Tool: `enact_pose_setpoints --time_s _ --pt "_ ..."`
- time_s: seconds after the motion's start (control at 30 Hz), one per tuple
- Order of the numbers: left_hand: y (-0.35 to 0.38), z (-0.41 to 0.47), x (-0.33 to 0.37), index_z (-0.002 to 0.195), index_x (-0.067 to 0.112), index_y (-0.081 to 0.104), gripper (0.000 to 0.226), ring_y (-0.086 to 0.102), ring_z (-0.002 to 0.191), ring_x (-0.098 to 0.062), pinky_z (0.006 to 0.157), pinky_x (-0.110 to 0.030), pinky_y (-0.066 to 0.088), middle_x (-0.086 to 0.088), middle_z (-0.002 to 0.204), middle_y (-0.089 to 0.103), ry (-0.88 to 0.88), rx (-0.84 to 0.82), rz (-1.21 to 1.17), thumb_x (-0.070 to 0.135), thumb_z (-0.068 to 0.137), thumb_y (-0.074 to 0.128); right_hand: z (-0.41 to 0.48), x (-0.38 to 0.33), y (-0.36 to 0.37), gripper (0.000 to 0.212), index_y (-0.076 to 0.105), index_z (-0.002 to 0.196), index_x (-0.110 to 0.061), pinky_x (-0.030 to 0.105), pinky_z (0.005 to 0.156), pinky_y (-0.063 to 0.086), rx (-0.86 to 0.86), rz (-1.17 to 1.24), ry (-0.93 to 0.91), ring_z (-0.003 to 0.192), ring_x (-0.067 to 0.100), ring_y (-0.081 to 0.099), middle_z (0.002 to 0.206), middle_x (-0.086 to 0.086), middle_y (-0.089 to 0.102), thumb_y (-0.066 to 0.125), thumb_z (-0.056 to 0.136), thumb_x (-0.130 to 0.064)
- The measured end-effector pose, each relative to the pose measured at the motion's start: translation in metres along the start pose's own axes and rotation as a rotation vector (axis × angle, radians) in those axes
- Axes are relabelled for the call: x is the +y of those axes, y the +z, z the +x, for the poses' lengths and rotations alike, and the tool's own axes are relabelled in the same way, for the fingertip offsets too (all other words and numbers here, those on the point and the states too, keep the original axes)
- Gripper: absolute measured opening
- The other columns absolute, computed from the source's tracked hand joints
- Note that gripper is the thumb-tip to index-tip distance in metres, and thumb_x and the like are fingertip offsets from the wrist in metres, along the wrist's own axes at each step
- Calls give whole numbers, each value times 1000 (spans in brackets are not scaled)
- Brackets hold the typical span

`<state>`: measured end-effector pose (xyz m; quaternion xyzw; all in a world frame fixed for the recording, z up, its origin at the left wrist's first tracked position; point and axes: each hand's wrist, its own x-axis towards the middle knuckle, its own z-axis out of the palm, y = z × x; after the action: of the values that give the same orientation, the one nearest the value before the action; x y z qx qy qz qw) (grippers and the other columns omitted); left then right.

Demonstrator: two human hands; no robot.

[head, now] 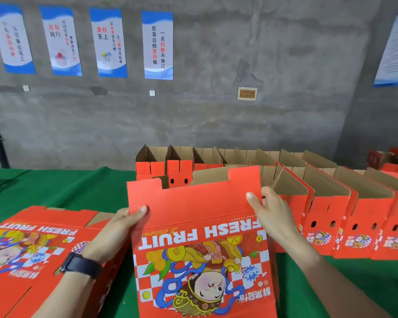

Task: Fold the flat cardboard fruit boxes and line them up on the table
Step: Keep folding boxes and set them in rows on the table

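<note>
A red cardboard fruit box [200,244] printed "FRESH FRUIT" stands upright in front of me, its brown inside showing at the top. My left hand [117,228] grips its left edge, thumb on the red front panel. On the right edge my right hand [271,214] grips the box, thumb on the front near the top flap. A stack of flat red boxes [32,249] lies to the left under my left forearm. Several folded open boxes [331,203] stand in rows to the right and behind.
The table wears a green cloth [55,187]. A grey concrete wall [239,65] with several blue-and-white posters rises just behind it. More red boxes [391,157] sit at the far right.
</note>
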<state>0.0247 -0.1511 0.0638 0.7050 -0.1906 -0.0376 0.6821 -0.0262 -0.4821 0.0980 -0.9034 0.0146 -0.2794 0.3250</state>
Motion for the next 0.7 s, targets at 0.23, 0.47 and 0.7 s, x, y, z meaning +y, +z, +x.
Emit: enact_pose_setpoints --time_s 0.23,0.47,0.7 --pt "-5 -19 10 88 20 68 106 67 74 2 75 -22 48 22 76 70 -379 -236 510 104 31 35 -24 15 -2 25 35 75 -33 20 43 27 20 87 -119 42 6 36 49 -10 39 44 93 -48" --pt "24 -21 13 92 21 73 107 71 87 -16 73 -42 59 0 89 75 -401 -105 381 102 43 23 -25 22 -7 54 41 87 -4 39 54 38 -68 267 37 55 29 47 66 19 47 43 89 -58" --pt "37 -16 8 110 29 68 82 65 106 -8 100 -30 43 7 110 71 -191 82 -9 86 74 22 -45 27 -6 62 38 51 -15 29 52 34 79 257 186 43 6 43 41 -7 44 26 86 -65"
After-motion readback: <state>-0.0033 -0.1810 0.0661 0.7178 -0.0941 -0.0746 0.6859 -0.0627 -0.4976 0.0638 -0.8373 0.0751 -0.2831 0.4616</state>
